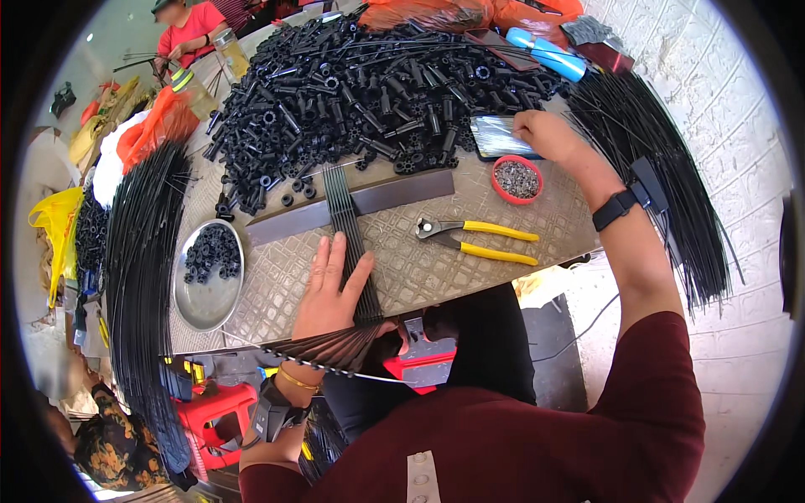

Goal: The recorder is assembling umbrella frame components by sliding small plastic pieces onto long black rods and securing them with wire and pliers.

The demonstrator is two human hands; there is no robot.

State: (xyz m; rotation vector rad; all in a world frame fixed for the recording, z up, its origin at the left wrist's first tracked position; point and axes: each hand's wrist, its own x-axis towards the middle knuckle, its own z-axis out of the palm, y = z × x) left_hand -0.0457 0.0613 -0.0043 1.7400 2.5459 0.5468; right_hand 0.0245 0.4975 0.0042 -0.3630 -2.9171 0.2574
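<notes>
My left hand [329, 289] lies flat on the patterned table, fingers stretched out, its thumb side against a row of thin black rods [342, 197]. The rods rest across a grey metal bar [402, 191] and fan out below the table edge, where a thin pale wire [369, 377] runs along their beaded-looking ends. At the far right, my right hand [549, 136] has its fingers curled in a pinch over a shallow tray of thin silvery wires [495, 134]; what they hold is hidden. Nearby are a red bowl of small metal pieces [518, 178] and yellow-handled nippers [478, 239].
A big heap of black plastic parts [369, 92] covers the back. A steel dish [201, 306] holds black notched rings. Bundles of black rods flank the table at left [142, 277] and right [650, 151]. A light-blue bottle [545, 54] lies behind. Another person [194, 33] sits far left.
</notes>
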